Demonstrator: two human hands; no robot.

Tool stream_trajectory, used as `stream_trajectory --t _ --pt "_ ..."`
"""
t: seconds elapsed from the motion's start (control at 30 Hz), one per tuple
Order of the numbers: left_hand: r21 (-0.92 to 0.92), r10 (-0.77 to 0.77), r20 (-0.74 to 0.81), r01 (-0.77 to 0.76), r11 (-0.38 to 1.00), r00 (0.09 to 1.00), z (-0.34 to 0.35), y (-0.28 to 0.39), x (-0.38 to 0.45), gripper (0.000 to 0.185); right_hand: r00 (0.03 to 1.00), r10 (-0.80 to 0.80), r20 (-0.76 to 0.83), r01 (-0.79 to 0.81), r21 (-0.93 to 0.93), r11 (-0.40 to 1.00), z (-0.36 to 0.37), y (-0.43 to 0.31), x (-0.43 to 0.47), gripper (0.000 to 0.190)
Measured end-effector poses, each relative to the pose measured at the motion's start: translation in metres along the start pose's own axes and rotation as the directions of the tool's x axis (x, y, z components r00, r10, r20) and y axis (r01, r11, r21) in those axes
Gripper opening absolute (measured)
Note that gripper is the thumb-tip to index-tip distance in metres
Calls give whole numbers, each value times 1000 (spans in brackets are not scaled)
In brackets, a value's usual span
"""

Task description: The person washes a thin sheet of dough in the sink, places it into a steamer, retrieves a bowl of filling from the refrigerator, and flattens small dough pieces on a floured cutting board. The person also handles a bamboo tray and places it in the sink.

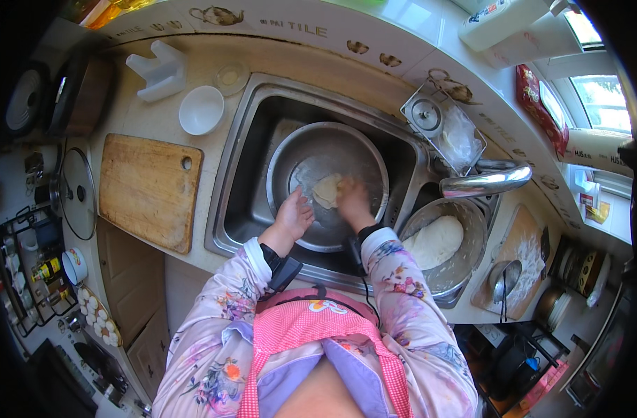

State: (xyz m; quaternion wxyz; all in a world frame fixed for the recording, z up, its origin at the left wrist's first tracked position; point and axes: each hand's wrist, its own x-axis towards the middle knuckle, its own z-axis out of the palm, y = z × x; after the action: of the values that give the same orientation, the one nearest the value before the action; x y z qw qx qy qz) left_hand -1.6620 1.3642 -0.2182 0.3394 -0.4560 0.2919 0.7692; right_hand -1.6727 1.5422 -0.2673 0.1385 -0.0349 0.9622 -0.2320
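Note:
A round stainless steel basin (326, 128) stands in the large bowl of a steel sink (245, 112). A small piece of pale dough (327, 191) lies in the basin. My right hand (354, 201), blurred, is at the dough's right side; whether it grips the dough cannot be told. My left hand (295, 213) is over the basin's lower left side, palm turned up, fingers apart, holding nothing. To the right, a second metal basin (472, 251) holds a large lump of white dough (437, 241).
A wooden cutting board (150, 190), a white bowl (201, 110) and a white plastic stand (159, 70) are left of the sink. The faucet (486, 178) and a wire rack (444, 125) are at its right. Beyond lies a floured board (520, 261) with a metal ladle (505, 277).

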Motion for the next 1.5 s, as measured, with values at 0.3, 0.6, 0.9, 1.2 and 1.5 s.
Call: stream_trajectory --t 0.3,0.6,0.9,1.2,1.5 --pt "97 30 -100 -20 995 995 -6 -5 14 71 863 372 342 -506 594 626 16 -7 12 40" --pt "-92 63 186 -46 995 981 18 3 -1 47 886 125 446 -433 893 -122 -17 -88 -4 35" --pt "-36 142 246 -137 990 959 10 -9 -8 28 945 314 96 -298 656 694 -3 -90 0 42" --pt "14 211 507 -253 967 836 -6 -11 9 44 940 314 130 -335 511 792 1 -61 5 43" --pt "17 129 70 -130 991 989 -3 -5 5 74 902 428 -61 -428 17 904 -4 -8 10 34"
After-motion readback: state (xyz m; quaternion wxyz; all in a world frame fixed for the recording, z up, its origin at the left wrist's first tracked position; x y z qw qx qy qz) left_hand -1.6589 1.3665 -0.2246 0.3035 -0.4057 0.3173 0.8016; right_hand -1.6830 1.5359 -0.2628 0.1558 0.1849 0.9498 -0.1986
